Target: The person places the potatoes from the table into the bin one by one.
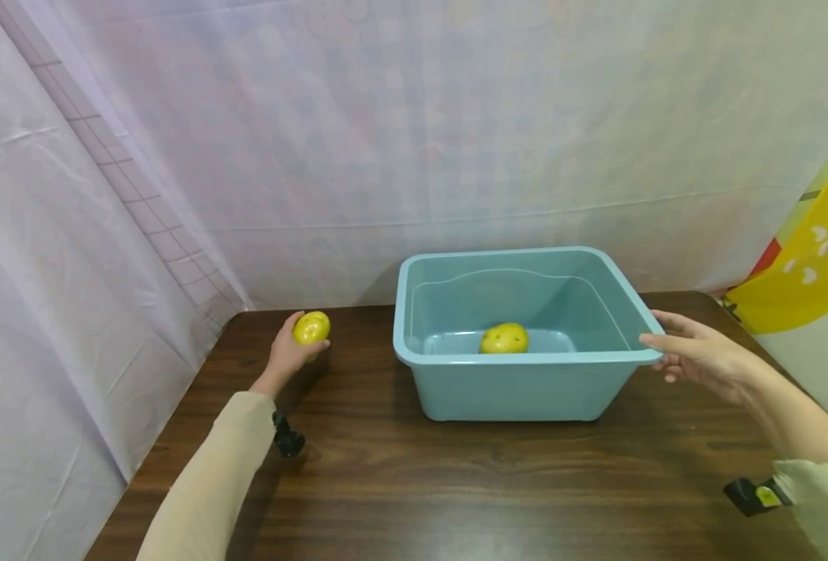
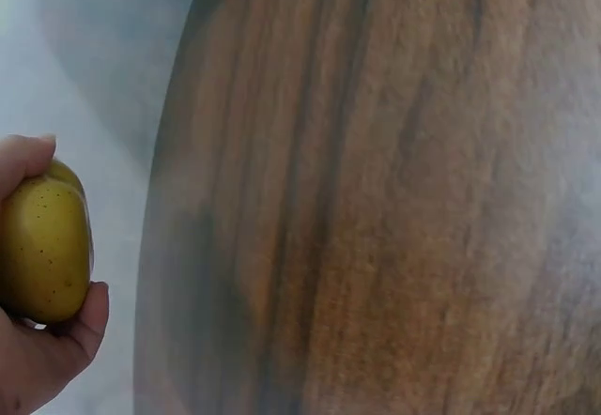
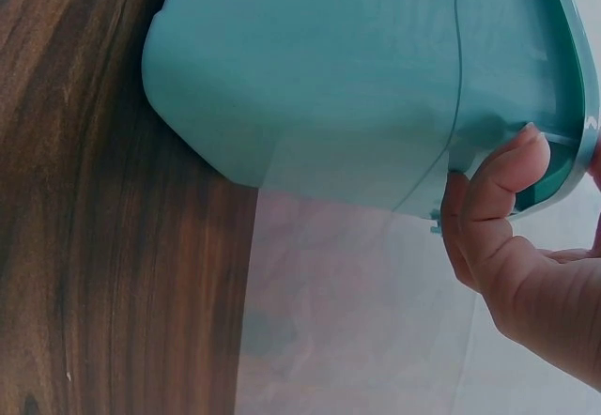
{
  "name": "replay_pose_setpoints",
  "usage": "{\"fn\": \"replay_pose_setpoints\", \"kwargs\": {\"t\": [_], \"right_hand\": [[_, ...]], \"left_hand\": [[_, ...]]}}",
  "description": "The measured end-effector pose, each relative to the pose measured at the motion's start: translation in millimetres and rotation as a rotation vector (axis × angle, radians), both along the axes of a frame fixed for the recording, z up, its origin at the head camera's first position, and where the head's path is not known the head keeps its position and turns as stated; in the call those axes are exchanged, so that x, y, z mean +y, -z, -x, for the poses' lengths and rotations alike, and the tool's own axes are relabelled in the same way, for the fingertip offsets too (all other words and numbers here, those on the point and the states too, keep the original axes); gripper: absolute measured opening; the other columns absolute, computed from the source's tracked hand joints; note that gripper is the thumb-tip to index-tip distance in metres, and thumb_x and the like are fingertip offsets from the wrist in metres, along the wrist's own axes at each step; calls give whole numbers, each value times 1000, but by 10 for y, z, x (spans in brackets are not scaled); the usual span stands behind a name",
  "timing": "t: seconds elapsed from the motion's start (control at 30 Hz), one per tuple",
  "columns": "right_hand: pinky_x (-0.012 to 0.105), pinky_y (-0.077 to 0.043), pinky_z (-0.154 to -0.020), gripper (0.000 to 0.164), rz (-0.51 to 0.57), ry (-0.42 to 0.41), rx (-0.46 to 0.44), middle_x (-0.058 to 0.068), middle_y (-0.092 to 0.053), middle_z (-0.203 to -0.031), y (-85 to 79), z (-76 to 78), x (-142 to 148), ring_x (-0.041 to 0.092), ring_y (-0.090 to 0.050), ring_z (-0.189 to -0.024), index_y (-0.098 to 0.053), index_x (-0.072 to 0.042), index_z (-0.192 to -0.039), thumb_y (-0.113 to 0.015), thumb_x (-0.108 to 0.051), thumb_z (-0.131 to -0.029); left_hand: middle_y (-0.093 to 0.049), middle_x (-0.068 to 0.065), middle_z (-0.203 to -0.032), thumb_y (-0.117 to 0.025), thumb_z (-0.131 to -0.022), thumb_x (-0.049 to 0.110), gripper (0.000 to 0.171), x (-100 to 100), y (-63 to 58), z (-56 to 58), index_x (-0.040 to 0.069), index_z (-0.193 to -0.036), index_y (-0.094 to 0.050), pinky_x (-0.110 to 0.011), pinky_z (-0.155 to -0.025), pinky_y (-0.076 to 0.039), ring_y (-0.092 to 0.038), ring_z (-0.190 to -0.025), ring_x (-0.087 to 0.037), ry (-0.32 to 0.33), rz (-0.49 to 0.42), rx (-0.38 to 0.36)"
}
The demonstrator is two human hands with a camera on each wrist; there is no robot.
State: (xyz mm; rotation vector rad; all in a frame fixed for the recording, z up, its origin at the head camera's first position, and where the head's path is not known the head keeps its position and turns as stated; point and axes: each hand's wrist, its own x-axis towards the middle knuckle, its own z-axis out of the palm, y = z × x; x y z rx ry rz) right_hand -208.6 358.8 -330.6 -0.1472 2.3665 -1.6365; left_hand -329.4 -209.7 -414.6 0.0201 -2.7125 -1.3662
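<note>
At the table's back left, my left hand (image 1: pixel 290 352) holds a glossy yellow potato (image 1: pixel 311 328), with fingers and thumb round its sides. In the left wrist view this potato (image 2: pixel 45 246) shows small dark specks. A light blue plastic tub (image 1: pixel 512 389) stands upright on the table, right of the middle. Inside it, on the bottom, lies another yellow potato (image 1: pixel 505 339), its lower part hidden by the front wall. My right hand (image 1: pixel 701 354) grips the tub's right rim near the front corner. The right wrist view shows fingers (image 3: pixel 502 185) curled under the rim.
The dark wooden table (image 1: pixel 399 483) ends at the back along a whitish curtain (image 1: pixel 414 140). More white sheeting (image 1: pixel 42 312) hangs at the left edge. On the right is a white panel with a yellow print (image 1: pixel 806 273).
</note>
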Motion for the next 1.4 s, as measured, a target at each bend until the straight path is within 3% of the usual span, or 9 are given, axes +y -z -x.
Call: {"fn": "replay_pose_setpoints", "kwargs": {"t": [0.57,1.07,1.4], "right_hand": [[25,-50,-61,62,24,9,-15,-2,-62,-83,-16,4,1,11,-58,-69,-4,5,-139,-43,-20,-97],[26,-51,-61,64,15,-6,-5,-2,-62,-82,-3,3,-5,12,-59,-69,-3,7,-138,-44,-20,-97],[26,-50,-60,65,10,2,3,-3,-63,-81,9,5,-3,11,-58,-69,-3,7,-138,-44,-20,-97]], "left_hand": [[-28,-22,-142,-67,-81,18,80,95,-342,-122,11,-145,-21,-45,-91,-40,-40,-117,-36,105,-170,-73],[-30,-24,-140,-66,-82,23,79,142,-641,-205,10,-146,-21,-47,-91,-41,-40,-118,-38,181,-75,-49],[-27,-22,-143,-67,-81,23,80,154,-856,-210,14,-146,-20,-46,-91,-40,-40,-117,-38,225,-98,-86]]}}
